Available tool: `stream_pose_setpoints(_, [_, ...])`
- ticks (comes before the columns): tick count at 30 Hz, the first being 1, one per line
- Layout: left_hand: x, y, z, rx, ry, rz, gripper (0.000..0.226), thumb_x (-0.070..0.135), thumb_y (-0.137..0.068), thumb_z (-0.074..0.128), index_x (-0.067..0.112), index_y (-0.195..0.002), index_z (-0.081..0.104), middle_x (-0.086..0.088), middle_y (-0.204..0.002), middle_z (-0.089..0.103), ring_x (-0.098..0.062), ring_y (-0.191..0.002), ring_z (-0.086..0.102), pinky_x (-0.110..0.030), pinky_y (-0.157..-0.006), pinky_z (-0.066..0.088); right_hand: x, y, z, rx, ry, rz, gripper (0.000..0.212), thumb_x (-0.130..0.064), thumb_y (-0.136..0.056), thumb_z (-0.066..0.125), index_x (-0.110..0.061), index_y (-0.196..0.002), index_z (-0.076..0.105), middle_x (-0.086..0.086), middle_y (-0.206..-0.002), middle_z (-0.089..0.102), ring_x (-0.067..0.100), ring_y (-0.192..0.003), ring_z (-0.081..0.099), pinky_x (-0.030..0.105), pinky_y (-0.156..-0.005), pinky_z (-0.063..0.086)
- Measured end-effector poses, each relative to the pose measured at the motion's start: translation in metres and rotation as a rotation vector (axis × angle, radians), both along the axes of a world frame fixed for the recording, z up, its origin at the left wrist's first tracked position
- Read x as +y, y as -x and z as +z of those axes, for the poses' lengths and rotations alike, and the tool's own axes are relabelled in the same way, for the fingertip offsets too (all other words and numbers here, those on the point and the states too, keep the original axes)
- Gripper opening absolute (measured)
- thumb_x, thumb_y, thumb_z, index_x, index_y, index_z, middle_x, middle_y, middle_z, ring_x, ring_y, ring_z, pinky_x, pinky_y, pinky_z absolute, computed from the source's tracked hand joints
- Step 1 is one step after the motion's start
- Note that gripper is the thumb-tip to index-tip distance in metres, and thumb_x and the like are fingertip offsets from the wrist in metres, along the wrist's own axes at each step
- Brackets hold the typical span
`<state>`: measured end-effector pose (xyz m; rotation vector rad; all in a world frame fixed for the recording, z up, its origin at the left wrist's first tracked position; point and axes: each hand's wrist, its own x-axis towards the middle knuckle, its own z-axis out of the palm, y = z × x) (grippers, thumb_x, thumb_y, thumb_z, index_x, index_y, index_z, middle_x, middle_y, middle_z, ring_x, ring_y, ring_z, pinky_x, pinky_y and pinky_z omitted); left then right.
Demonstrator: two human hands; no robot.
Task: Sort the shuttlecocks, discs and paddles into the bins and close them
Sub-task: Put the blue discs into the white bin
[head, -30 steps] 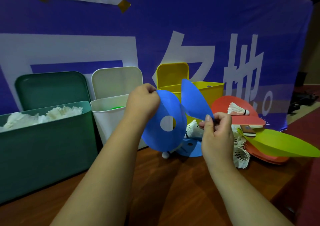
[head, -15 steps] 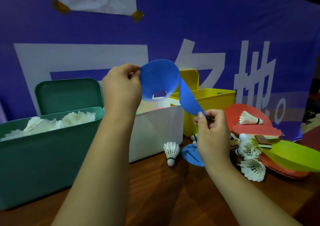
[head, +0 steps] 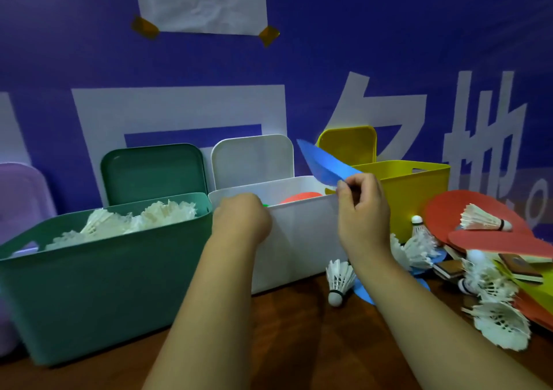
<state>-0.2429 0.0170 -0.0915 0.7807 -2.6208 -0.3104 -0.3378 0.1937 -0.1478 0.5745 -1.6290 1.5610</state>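
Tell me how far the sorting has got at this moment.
Partway. Done: the green bin is heaped with shuttlecocks, and the white bin already holds discs. In hand: the right hand pinches a blue disc above the white bin; the left hand is at its rim. Left: loose shuttlecocks, red paddles and discs lie on the table, and all lids stand open.

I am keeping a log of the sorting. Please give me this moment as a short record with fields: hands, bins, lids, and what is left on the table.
right hand: pinches a blue disc over the white bin
left hand: at the white bin's front rim, fingers hidden
green bin: full of shuttlecocks
white bin: holds a red disc
yellow bin: contents hidden
lids: all up
table: loose shuttlecocks, paddles, discs at right
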Motion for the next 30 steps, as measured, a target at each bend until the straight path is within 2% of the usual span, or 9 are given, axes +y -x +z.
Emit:
stream_pose_setpoints(3, [0.002, 0.002, 0.003, -0.028, -0.025, -0.039, 0.027, 0.031, -0.097, 0.053, 0.024, -0.116, 0.071, -0.007, -0.119, 0.071, -0.035, -0.109, 0.064, -0.044, -0.1, 0.054, -0.004, 0.003, -0.02, 0.03, -0.111, -0.015, 0.005, -0.013, -0.103, 0.064, -0.011, -0.1, 0.061, 0.003, -0.102, 0.06, 0.013, -0.089, 0.053, 0.025, -0.075, 0.043])
stream_pose_setpoints(8, [0.003, 0.003, 0.0, -0.067, 0.013, -0.068, 0.023, 0.036, -0.099, 0.05, 0.025, -0.112, 0.066, -0.005, -0.121, 0.069, -0.033, -0.111, 0.063, -0.045, -0.104, 0.048, -0.003, 0.008, -0.025, 0.123, -0.161, -0.007, 0.005, -0.007, -0.102, 0.066, -0.013, -0.102, 0.068, -0.001, -0.104, 0.059, 0.008, -0.091, 0.055, 0.013, -0.079, 0.044])
stream_pose_setpoints(11, [0.007, 0.001, 0.0, -0.073, 0.064, -0.07, 0.028, 0.043, -0.102, 0.047, 0.025, -0.115, 0.064, -0.004, -0.127, 0.067, -0.032, -0.118, 0.06, -0.042, -0.103, 0.043, -0.008, 0.02, -0.027, 0.138, -0.245, -0.058, 0.007, -0.017, -0.101, 0.069, -0.022, -0.103, 0.074, -0.007, -0.112, 0.067, 0.017, -0.104, 0.058, 0.034, -0.09, 0.051])
stream_pose_setpoints(13, [0.009, 0.0, -0.002, -0.092, 0.093, -0.073, 0.039, 0.052, -0.104, 0.043, 0.024, -0.122, 0.063, -0.005, -0.134, 0.065, -0.032, -0.124, 0.058, -0.043, -0.104, 0.039, -0.011, 0.029, -0.027, 0.077, -0.378, -0.155, 0.016, -0.032, -0.104, 0.065, -0.032, -0.113, 0.077, -0.013, -0.134, 0.068, 0.024, -0.123, 0.052, 0.047, -0.103, 0.046])
stream_pose_setpoints(15, [0.01, -0.001, -0.001, -0.095, 0.089, -0.08, 0.045, 0.058, -0.103, 0.042, 0.024, -0.125, 0.062, -0.005, -0.136, 0.064, -0.032, -0.127, 0.057, -0.044, -0.106, 0.038, -0.012, 0.033, -0.027, 0.002, -0.539, -0.193, 0.032, -0.042, -0.108, 0.054, -0.042, -0.137, 0.067, -0.012, -0.162, 0.045, 0.027, -0.146, 0.036, 0.051, -0.117, 0.036])
stream_pose_setpoints(17, [0.009, -0.003, 0.001, -0.09, 0.071, -0.093, 0.045, 0.058, -0.101, 0.045, 0.024, -0.123, 0.062, -0.005, -0.135, 0.065, -0.032, -0.125, 0.057, -0.045, -0.109, 0.041, -0.011, 0.035, -0.028, -0.026, -0.642, -0.199, 0.045, -0.043, -0.109, 0.048, -0.046, -0.154, 0.048, -0.011, -0.175, 0.019, 0.027, -0.157, 0.02, 0.052, -0.122, 0.027])
stream_pose_setpoints(19, [0.009, -0.003, 0.002, -0.083, 0.046, -0.102, 0.041, 0.057, -0.1, 0.048, 0.024, -0.119, 0.064, -0.006, -0.13, 0.066, -0.033, -0.121, 0.059, -0.047, -0.109, 0.043, -0.007, 0.032, -0.031, -0.043, -0.615, -0.17, 0.049, -0.041, -0.109, 0.05, -0.044, -0.158, 0.043, -0.01, -0.176, 0.012, 0.026, -0.159, 0.017, 0.051, -0.123, 0.028])
stream_pose_setpoints(25, [0.022, -0.01, 0.014, 0.123, -0.021, -0.18, 0.036, 0.039, -0.102, 0.055, 0.01, -0.113, 0.073, -0.013, -0.111, 0.073, -0.034, -0.102, 0.065, -0.037, -0.089, 0.054, -0.002, 0.017, -0.038, -0.09, -0.498, -0.083, 0.039, -0.024, -0.106, 0.055, -0.032, -0.143, 0.062, -0.008, -0.171, 0.028, 0.021, -0.152, 0.031, 0.041, -0.12, 0.037])
stream_pose_setpoints(30, [0.047, -0.015, 0.023, 0.299, -0.045, -0.327, 0.029, 0.028, -0.104, 0.053, 0.016, -0.118, 0.075, -0.007, -0.12, 0.073, -0.029, -0.111, 0.064, -0.034, -0.09, 0.053, 0.011, -0.005, -0.035, -0.23, -0.351, -0.048, 0.03, -0.014, -0.103, 0.055, -0.021, -0.127, 0.071, -0.001, -0.153, 0.046, 0.019, -0.14, 0.045, 0.029, -0.112, 0.04])
